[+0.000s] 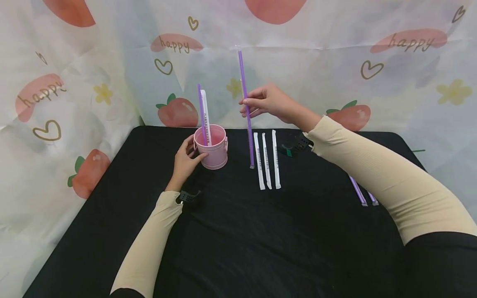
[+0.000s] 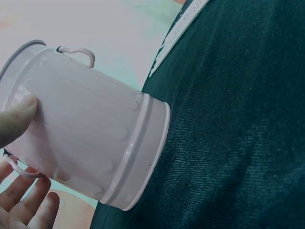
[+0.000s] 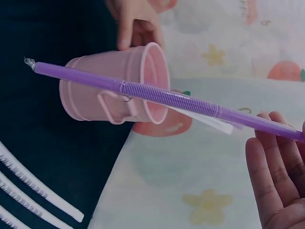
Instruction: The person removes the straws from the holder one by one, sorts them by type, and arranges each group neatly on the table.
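Note:
My left hand (image 1: 185, 162) holds a small pink bucket (image 1: 216, 159) on the black table, its thumb on the near side and its fingers around by a handle. The left wrist view shows that thumb against the bucket's wall (image 2: 90, 124). Inside the bucket lean a purple straw (image 1: 201, 107) and a white paper-wrapped straw (image 1: 206, 109). Between thumb and fingers, my right hand (image 1: 273, 101) pinches a long purple straw (image 1: 249, 132) in clear wrap, raised nearly upright to the right of the bucket. A ribbed section of this straw (image 3: 167, 99) shows in the right wrist view.
Three white paper-wrapped straws (image 1: 266, 161) lie side by side right of the bucket. Further right, purple wrapped straws (image 1: 357, 191) stick out from beneath the right forearm. A printed curtain (image 1: 283, 70) hangs behind the table's back edge and along its left.

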Tool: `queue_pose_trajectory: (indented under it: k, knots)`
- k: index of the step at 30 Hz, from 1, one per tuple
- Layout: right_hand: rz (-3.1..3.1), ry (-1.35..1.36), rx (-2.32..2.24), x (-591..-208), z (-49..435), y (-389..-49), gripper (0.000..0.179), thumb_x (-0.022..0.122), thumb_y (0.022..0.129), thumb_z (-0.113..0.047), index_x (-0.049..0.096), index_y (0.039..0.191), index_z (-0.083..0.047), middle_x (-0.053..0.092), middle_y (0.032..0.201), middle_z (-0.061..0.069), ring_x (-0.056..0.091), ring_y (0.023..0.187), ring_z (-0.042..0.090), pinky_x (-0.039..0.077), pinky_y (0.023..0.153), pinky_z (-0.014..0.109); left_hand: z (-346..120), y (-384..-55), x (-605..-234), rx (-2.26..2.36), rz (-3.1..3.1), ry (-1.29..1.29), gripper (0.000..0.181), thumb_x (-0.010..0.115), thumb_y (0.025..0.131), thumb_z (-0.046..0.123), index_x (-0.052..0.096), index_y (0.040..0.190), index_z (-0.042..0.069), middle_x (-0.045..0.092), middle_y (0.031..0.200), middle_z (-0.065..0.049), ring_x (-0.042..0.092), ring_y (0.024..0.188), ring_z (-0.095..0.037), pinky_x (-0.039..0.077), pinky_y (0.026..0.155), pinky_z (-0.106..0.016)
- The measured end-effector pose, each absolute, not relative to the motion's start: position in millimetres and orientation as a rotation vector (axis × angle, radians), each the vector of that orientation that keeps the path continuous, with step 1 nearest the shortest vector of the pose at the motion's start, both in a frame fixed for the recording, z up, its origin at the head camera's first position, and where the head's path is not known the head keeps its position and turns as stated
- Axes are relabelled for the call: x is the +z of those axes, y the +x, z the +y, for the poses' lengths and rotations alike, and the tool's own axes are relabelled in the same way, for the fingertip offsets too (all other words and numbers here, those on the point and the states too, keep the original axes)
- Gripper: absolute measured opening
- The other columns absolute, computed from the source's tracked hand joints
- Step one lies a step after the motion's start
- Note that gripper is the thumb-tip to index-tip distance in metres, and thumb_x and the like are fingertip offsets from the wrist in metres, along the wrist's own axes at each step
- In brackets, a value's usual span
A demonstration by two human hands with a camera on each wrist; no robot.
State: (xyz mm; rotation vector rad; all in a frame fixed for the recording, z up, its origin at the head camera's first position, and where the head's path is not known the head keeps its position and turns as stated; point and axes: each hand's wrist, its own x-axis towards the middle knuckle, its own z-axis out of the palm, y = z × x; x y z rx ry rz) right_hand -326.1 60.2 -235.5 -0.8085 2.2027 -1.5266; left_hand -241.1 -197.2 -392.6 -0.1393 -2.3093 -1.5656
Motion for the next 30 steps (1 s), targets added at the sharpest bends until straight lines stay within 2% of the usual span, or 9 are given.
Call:
queue_pose_trajectory:
  k: [11, 22, 30]
  knots:
    - [2.296, -0.857, -1.392, -244.4, 100.3, -305.1, 0.030, 0.055, 0.095, -0.012, 0.062, 0.114, 0.009, 0.074, 0.089, 0.007, 0.070, 0.082, 0.012, 0.059, 0.077, 0.028, -196.3, -241.4, -393.4, -1.576, -2.311, -0.144, 0.069, 0.072, 0.080, 0.004, 0.037, 0.138, -0.005, 0.043, 0.139, -0.026, 0.044, 0.129, -0.039, 0.038, 0.107, -0.053]
    - [2.317, -0.804, -1.391, -254.2, 156.7, -291.7, 0.035, 0.054, 0.095, -0.016, 0.059, 0.114, 0.013, 0.074, 0.089, 0.001, 0.070, 0.086, 0.010, 0.058, 0.077, 0.026, -195.4, -240.4, -392.7, -1.571, -2.309, -0.134, 0.069, 0.072, 0.080, 0.004, 0.037, 0.138, -0.005, 0.043, 0.140, -0.024, 0.044, 0.129, -0.037, 0.039, 0.108, -0.050]
    - [2.364, -0.808, -1.406, -264.2, 202.4, -288.7, 0.024, 0.053, 0.095, -0.015, 0.064, 0.107, 0.003, 0.074, 0.088, -0.005, 0.071, 0.084, 0.009, 0.058, 0.075, 0.025, -195.8, -241.2, -394.3, -1.561, -2.307, -0.129, 0.069, 0.072, 0.080, 0.004, 0.037, 0.139, -0.005, 0.043, 0.141, -0.024, 0.044, 0.129, -0.037, 0.038, 0.108, -0.050]
